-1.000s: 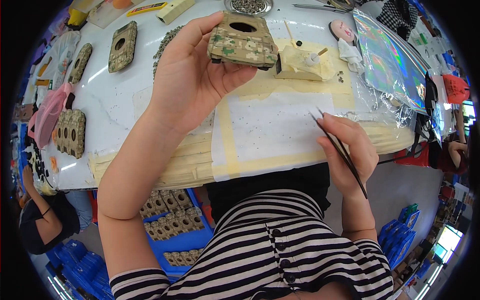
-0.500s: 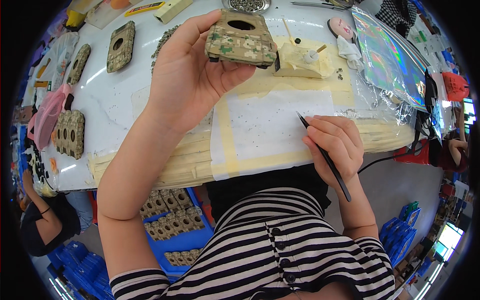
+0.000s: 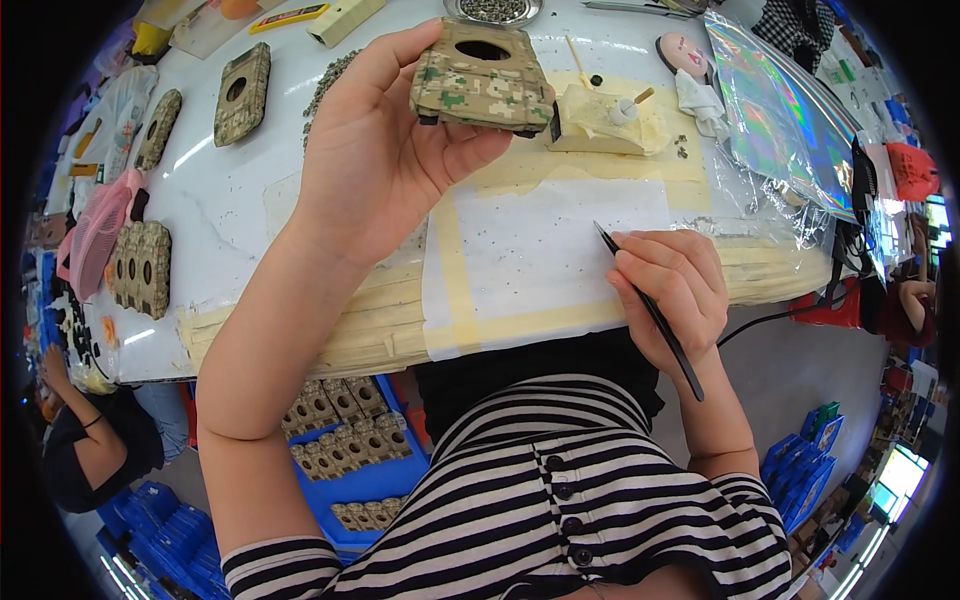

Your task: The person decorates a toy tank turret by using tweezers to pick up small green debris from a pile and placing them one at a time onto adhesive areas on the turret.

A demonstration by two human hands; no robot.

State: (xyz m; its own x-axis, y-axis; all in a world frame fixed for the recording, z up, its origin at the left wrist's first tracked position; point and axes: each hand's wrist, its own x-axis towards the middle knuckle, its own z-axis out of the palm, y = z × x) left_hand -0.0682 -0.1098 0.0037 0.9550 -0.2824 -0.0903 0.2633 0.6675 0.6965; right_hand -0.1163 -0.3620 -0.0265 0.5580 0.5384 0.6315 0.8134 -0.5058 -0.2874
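Observation:
Raised over the far middle of the table, my left hand [image 3: 385, 160] is closed around a camouflage model tank hull [image 3: 482, 85]. A round dark hole shows in the hull's top, and its near end faces me. My right hand [image 3: 672, 285] pinches a pair of black tweezers [image 3: 657, 318] like a pen. The tweezers' tip points up and left, over a white sheet [image 3: 550, 250] sprinkled with tiny dark specks. Whether the tip grips anything is too small to tell. Yellowish tape borders the sheet.
More camouflage hulls [image 3: 241, 93] stand on the left of the table, near a pink mesh item [image 3: 98, 235]. A taped block [image 3: 600, 125] sits beyond the sheet, by a shiny film [image 3: 785, 115]. A blue tray [image 3: 345, 482] of hulls lies below. Another person's arm [image 3: 85, 425] is at far left.
Both hands keep nearly the same pose, the left still holding up the hull and the right the tweezers. Only a very slight shift of the view shows.

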